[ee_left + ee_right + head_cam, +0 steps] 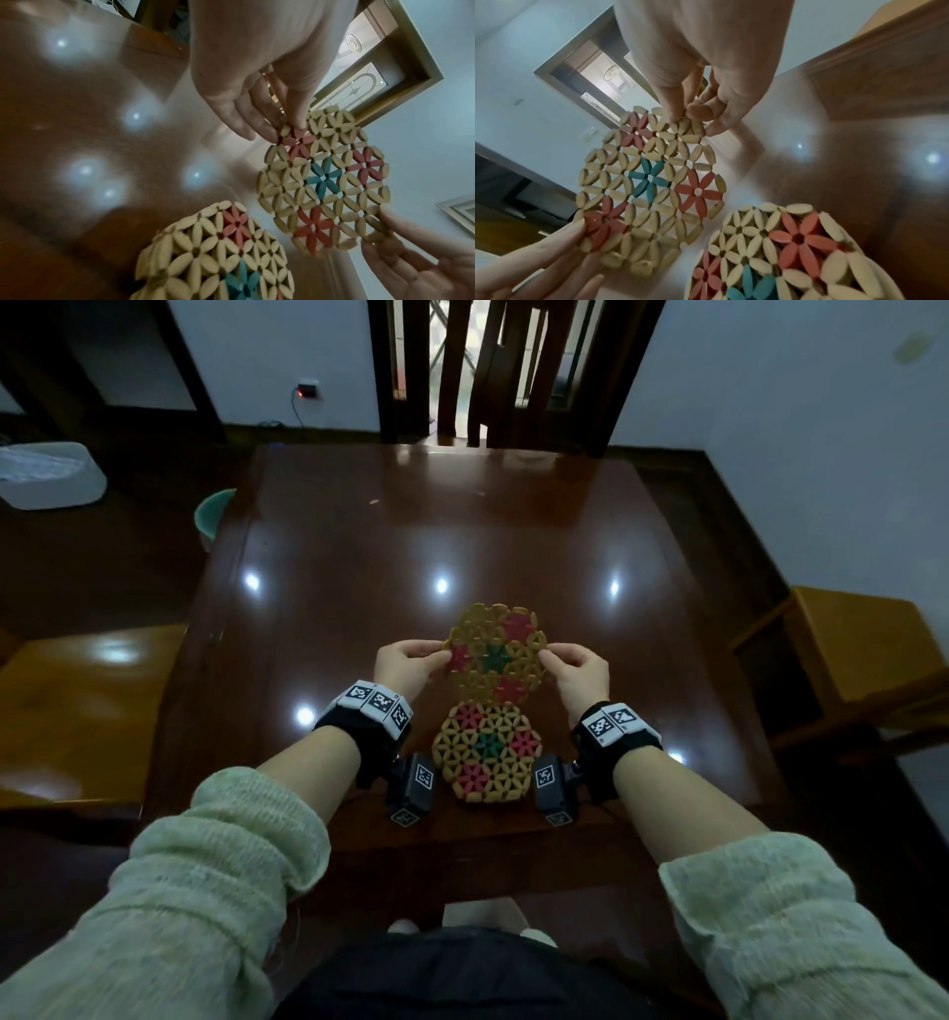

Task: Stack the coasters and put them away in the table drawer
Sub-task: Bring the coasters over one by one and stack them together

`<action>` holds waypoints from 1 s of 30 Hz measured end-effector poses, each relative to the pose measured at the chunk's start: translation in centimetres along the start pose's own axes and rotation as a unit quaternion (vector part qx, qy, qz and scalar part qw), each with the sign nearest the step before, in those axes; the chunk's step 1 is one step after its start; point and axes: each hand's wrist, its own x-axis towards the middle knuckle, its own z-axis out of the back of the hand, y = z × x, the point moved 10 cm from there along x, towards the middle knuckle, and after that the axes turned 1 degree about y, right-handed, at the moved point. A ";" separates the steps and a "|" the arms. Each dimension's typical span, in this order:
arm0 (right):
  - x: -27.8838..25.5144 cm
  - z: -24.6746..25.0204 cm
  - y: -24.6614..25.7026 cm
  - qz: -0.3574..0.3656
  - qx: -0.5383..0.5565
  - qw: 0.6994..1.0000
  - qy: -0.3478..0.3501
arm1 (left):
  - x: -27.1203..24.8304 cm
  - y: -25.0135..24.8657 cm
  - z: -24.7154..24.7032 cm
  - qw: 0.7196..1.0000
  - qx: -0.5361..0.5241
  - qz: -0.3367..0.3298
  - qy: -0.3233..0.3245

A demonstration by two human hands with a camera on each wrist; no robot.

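We see a dim room in the head view, its corners falling to near black. The glossy desk [359, 546] throws back several small white glints from lamps overhead, and daylight shows through the doorway [457, 367] behind it. Straight lines bow toward the edges. The wrist views are brighter yet soft: the near coaster [213, 255] is smeared, and the hands [698, 60] close to the lens are blurred.

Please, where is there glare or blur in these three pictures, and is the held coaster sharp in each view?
Head view: round lamp glare on the glossy table, edges bent by the wide lens, held coaster fairly sharp. Left wrist view: soft glare spots, held coaster clear, lower coaster blurred. Right wrist view: glare at right, held coaster clear, near coaster soft.
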 end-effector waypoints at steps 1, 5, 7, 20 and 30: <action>-0.5 0.3 -0.2 -0.003 -0.006 1.000 -0.008 | -0.5 0.3 0.0 1.000 0.002 0.004 0.005; -1.3 0.7 -2.0 -0.039 -0.055 0.998 -0.002 | -1.7 2.5 0.3 0.999 0.038 0.032 0.007; -1.4 0.8 -3.0 -0.059 -0.077 0.995 0.007 | -2.1 3.9 0.3 0.997 0.050 0.051 0.007; -2.1 -0.7 -7.4 -0.124 -0.182 0.969 0.112 | -3.0 9.1 0.7 0.986 0.129 0.109 0.019; -1.7 -0.8 -9.4 -0.148 -0.220 0.953 0.148 | -3.2 9.1 0.9 0.980 0.173 0.093 0.010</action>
